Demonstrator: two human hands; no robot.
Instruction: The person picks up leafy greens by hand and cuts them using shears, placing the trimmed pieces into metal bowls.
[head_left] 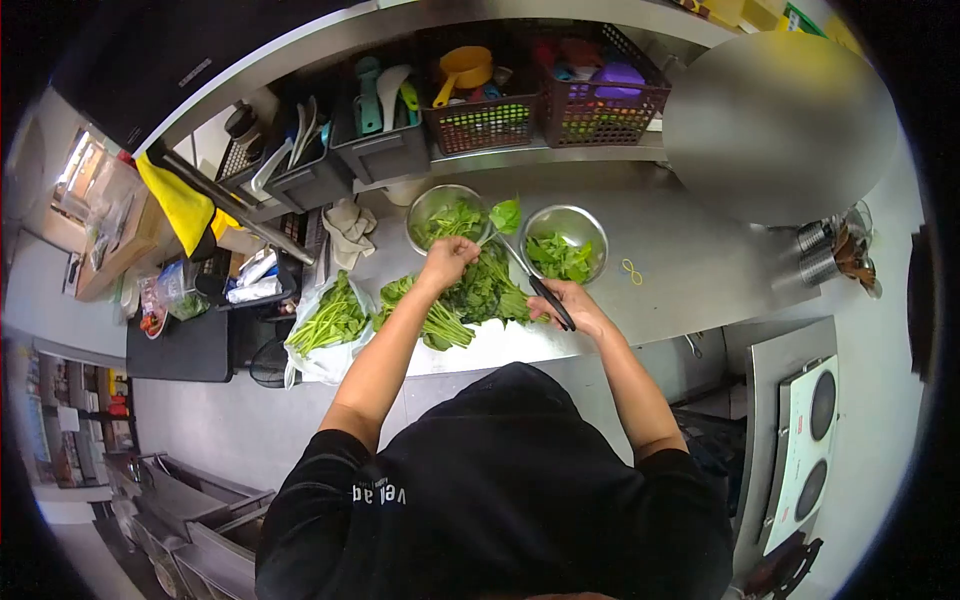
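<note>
My left hand (450,262) is closed on the stem of a green leaf (506,216), which stands out above the greens. My right hand (574,306) grips black-handled scissors (551,304), whose blades point up and left toward the stem. Beneath my hands lie leafy greens (484,288) on the steel counter. Behind them are two metal bowls: the left bowl (415,218) and the right bowl (600,238), both with loose leaves inside. More bunches (441,326) lie to the left, beside a white plastic bag (300,310) with greens.
A shelf (480,160) with utensil baskets runs behind the counter (690,260). A yellow band (632,271) lies right of the bowls, a crumpled cloth (348,232) to the left. Metal utensil holders (815,255) stand at the right end.
</note>
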